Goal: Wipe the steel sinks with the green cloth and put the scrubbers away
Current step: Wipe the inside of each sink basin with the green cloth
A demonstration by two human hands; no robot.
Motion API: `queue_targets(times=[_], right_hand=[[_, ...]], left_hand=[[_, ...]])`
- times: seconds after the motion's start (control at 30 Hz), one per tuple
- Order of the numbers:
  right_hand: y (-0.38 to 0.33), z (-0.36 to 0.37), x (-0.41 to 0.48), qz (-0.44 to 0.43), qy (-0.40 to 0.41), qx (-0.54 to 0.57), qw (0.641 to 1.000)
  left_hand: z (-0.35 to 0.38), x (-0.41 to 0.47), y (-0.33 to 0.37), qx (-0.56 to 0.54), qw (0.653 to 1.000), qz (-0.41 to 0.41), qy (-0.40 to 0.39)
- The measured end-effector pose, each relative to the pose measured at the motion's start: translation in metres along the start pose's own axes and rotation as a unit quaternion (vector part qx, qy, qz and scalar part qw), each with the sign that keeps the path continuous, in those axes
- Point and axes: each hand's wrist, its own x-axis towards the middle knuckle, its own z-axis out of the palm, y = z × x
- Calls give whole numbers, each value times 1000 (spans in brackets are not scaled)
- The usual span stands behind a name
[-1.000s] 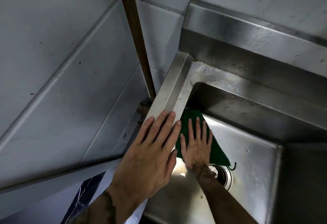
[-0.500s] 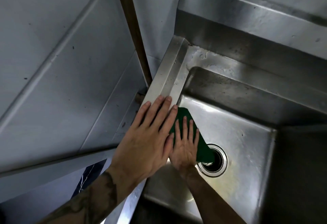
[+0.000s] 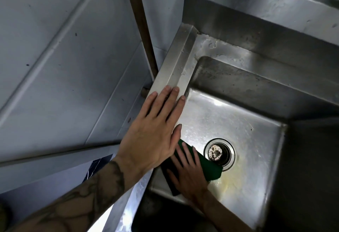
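We press the green cloth [image 3: 207,167] flat under our right hand [image 3: 190,175], fingers spread, just beside the drain [image 3: 219,152]; our left hand [image 3: 154,132], open and empty, braces the sink [image 3: 176,66] rim. Firm overlapping strokes should clear the stains.

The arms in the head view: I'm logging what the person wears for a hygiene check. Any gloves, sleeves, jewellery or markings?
Both hands are bare: no gloves, and no rings show on the left hand or the right hand. No sleeves reach either forearm. The left forearm carries dark tattoo patterns up to near the wrist. No watch or bracelet shows on either wrist.
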Motion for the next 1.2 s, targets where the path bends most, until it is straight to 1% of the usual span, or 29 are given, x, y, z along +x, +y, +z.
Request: queue_targets(times=[0.1,0.13,0.27,0.37,0.53,0.7,0.83,0.97,1.1,1.2], right_hand=[[0,3,-8,-8,-10,4,1000],[1,5,-17,-22,-12,1,1000],[22,4,-55,-125,-43,-53,990],[35,0,-62,-150,-54,-69,985],[67,-3,-87,-134,-69,-71,986],[105,-13,-122,-86,-92,-86,988],[108,-20,-135,-30,-97,-86,991],[101,-21,-133,-24,-90,-69,993],[112,-15,-142,-21,-97,-80,992],[134,-13,-157,28,-93,-85,992]], left_hand=[[1,-2,-1,8,1000,3,-6],[0,-2,-1,10,1000,3,-5],[-1,-2,0,10,1000,4,0],[-1,-1,0,14,1000,2,-1],[0,-1,-1,16,1000,7,4],[3,-1,-1,12,1000,9,13],[4,-2,-1,15,1000,9,9],[4,-2,0,10,1000,6,10],[4,-2,-3,24,999,15,18],[4,-3,-3,26,999,20,29]])
